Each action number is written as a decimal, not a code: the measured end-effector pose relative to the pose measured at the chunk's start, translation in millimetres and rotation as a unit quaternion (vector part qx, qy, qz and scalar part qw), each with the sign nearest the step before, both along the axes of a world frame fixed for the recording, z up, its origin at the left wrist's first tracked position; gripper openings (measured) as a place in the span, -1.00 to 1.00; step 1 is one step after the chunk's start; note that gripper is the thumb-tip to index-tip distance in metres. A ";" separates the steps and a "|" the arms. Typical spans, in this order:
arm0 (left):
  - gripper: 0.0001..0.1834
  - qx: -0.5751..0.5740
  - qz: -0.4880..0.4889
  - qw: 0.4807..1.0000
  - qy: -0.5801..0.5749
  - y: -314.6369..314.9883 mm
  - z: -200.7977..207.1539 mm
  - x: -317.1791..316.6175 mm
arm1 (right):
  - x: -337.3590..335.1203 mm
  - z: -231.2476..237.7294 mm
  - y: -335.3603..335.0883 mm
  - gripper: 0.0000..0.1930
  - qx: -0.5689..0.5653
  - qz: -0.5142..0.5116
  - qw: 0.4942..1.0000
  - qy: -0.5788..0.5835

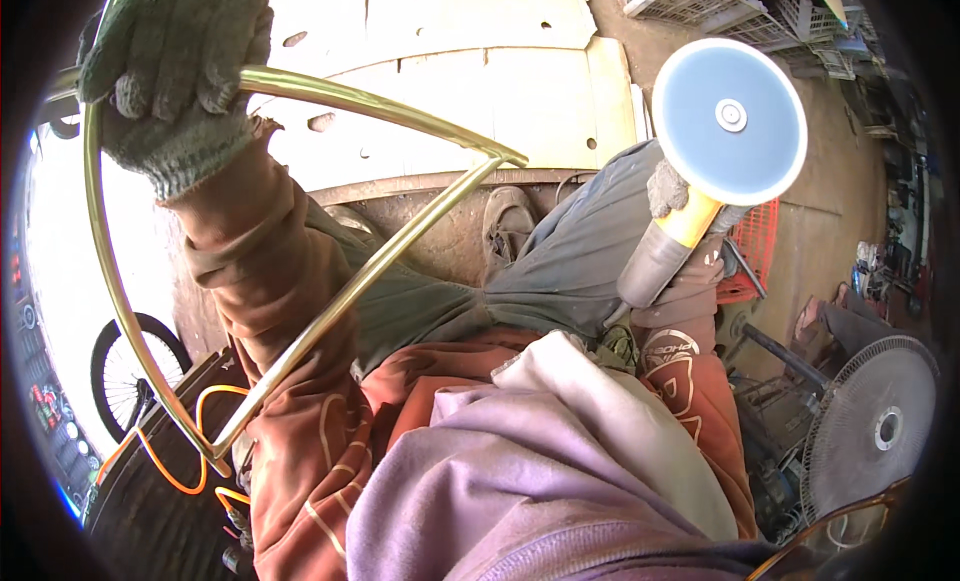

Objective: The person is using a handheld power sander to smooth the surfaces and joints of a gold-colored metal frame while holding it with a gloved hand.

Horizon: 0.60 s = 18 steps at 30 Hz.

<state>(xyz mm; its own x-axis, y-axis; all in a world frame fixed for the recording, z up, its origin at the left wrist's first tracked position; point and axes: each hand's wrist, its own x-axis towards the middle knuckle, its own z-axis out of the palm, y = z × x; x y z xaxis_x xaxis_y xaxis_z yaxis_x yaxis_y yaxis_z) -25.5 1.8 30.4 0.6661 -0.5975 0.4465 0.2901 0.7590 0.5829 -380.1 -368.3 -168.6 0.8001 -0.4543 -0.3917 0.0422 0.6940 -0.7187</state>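
Note:
My left hand (178,56), in a grey knitted work glove, is closed round the bent tube of a shiny gold-coloured metal frame (375,106) at the upper left. The frame's tubes meet at a joint near the middle of the view, and another corner comes down beside my left forearm. On the right, my right hand (668,189) grips an angle grinder (692,221) with a yellow and dark grey body. Its round blue disc (700,101) with a white rim faces up and hides part of that gloved hand. Disc and frame are well apart.
Large pale sheets (450,101) with holes lie in front of my feet. A grey-guarded fan (860,421) stands at the lower right, near a red plastic crate (760,246). At the left are a spoked wheel (140,366) and an orange hose (165,473).

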 end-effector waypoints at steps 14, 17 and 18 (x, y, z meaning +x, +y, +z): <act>-0.41 -0.187 -0.104 0.962 0.168 -100.9 -79.2 24.7 | -6.1 230.2 10.4 -0.29 -0.478 0.311 0.821 0.009; -0.48 -0.171 -0.089 0.959 0.207 -117.9 -102.5 8.1 | -19.9 250.3 18.2 -0.22 -0.597 0.391 0.694 0.100; -0.47 -0.170 -0.095 0.959 0.207 -121.6 -113.7 4.8 | -19.9 245.0 28.0 -0.26 -0.500 0.396 0.762 0.113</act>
<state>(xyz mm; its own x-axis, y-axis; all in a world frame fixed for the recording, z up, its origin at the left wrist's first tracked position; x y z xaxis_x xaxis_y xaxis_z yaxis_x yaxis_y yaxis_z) -20.7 -119.9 -83.3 0.7221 -0.5923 0.3573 0.5946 0.7955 0.1170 -400.1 -340.3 76.4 0.9417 -0.0261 -0.3355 -0.3090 -0.4622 -0.8312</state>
